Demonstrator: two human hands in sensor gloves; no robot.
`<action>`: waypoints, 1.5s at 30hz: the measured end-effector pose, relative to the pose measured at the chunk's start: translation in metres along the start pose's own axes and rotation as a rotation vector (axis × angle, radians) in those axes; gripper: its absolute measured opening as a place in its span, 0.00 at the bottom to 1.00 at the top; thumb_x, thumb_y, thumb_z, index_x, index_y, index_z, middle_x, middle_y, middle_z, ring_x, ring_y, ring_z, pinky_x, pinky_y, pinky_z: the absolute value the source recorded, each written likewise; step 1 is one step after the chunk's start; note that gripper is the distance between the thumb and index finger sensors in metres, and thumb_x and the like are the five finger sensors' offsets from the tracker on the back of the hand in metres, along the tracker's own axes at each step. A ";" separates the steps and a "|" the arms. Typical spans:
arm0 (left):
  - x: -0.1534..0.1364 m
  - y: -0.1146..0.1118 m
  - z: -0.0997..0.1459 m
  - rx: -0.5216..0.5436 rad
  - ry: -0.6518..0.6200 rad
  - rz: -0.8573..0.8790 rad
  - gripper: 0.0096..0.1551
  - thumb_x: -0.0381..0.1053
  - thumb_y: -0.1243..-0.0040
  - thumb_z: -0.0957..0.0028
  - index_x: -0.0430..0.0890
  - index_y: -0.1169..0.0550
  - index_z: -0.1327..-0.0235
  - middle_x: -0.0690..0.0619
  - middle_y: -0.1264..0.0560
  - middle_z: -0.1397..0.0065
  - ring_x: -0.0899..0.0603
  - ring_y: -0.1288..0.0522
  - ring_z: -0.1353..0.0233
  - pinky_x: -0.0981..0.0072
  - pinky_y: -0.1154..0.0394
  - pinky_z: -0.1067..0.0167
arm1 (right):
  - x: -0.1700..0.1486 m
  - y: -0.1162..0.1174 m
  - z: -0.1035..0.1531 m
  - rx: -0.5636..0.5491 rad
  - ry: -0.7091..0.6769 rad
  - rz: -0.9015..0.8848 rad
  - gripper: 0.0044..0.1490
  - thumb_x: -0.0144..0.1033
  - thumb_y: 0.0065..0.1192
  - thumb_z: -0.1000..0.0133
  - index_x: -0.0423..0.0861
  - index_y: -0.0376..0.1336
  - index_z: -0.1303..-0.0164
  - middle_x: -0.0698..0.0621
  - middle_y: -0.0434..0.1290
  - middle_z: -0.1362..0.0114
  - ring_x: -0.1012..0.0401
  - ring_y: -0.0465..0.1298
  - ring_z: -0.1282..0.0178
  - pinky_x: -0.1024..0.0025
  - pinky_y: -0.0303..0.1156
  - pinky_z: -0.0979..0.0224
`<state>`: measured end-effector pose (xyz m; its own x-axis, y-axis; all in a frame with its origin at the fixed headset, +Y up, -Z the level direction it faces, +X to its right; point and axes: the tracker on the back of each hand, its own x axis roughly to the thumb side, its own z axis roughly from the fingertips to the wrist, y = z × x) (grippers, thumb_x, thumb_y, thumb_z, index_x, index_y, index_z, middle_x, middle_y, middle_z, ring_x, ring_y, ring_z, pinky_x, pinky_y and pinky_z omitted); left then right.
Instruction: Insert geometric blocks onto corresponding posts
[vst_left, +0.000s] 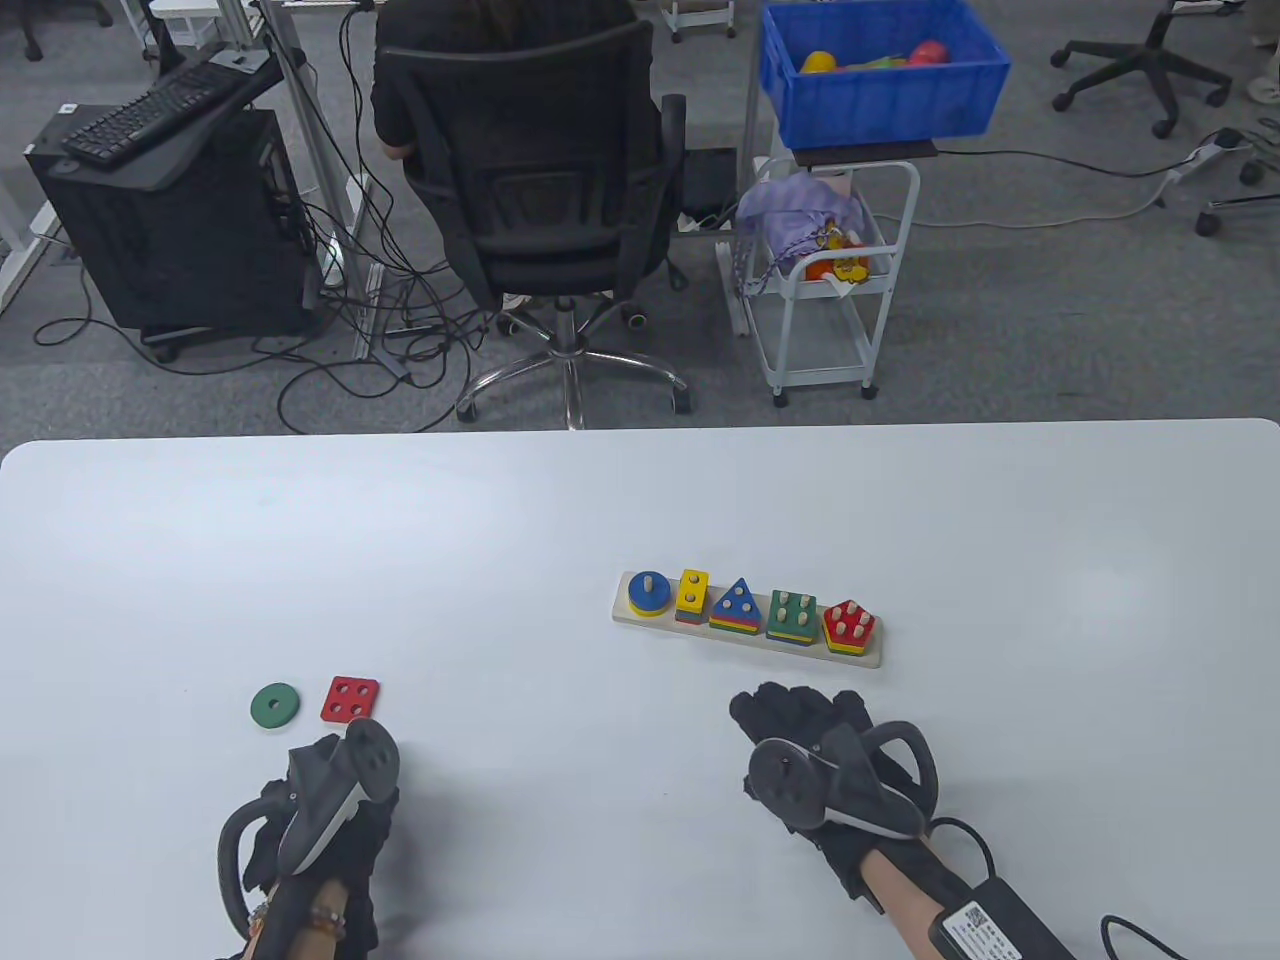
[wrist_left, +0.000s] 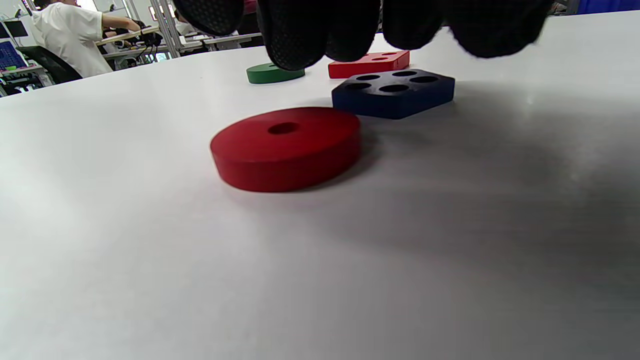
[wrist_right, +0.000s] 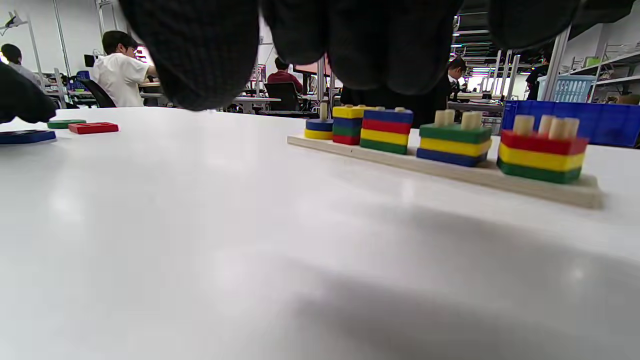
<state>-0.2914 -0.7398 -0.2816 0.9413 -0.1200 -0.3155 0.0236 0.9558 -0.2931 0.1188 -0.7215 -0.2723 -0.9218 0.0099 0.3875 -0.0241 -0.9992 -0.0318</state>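
Note:
A wooden post board (vst_left: 640, 619) holds stacks of blocks: a blue ring (vst_left: 648, 592), yellow rectangle (vst_left: 692, 591), blue triangle (vst_left: 738, 602), green square (vst_left: 792, 611) and red pentagon (vst_left: 850, 624). A green ring (vst_left: 274, 706) and a red square (vst_left: 350, 699) lie loose at the left. My left hand (vst_left: 335, 765) hovers just behind them. In the left wrist view its fingers (wrist_left: 320, 30) hang above a red ring (wrist_left: 286, 147) and a dark blue square (wrist_left: 393, 92), holding nothing. My right hand (vst_left: 790, 715) is empty, in front of the board (wrist_right: 450, 172).
The red ring and blue square are hidden under my left hand in the table view. The table's far edge (vst_left: 640, 432) is well behind the board. An office chair (vst_left: 545, 180) and a cart (vst_left: 825, 270) stand beyond it.

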 end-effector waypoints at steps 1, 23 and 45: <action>0.000 0.000 0.000 -0.002 0.004 -0.002 0.37 0.63 0.40 0.46 0.62 0.35 0.21 0.55 0.37 0.12 0.44 0.34 0.15 0.41 0.39 0.21 | -0.001 0.005 0.004 -0.032 0.006 -0.021 0.44 0.51 0.66 0.49 0.49 0.56 0.23 0.42 0.65 0.20 0.43 0.68 0.24 0.30 0.62 0.28; 0.015 -0.006 -0.013 -0.003 0.069 -0.085 0.37 0.59 0.35 0.50 0.58 0.29 0.25 0.53 0.31 0.16 0.43 0.27 0.19 0.46 0.34 0.21 | -0.003 0.011 0.010 -0.019 -0.010 -0.083 0.41 0.50 0.63 0.47 0.49 0.57 0.24 0.42 0.65 0.21 0.42 0.67 0.23 0.29 0.61 0.29; 0.067 0.032 0.043 0.154 -0.452 0.431 0.37 0.60 0.38 0.45 0.59 0.36 0.22 0.54 0.34 0.16 0.43 0.29 0.21 0.46 0.34 0.22 | 0.022 0.008 0.009 -0.059 -0.101 -0.174 0.45 0.51 0.63 0.47 0.46 0.53 0.22 0.41 0.64 0.21 0.42 0.69 0.24 0.31 0.64 0.30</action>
<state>-0.2127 -0.7061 -0.2736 0.9253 0.3765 0.0449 -0.3722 0.9246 -0.0814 0.1015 -0.7300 -0.2556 -0.8586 0.1748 0.4820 -0.2043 -0.9789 -0.0089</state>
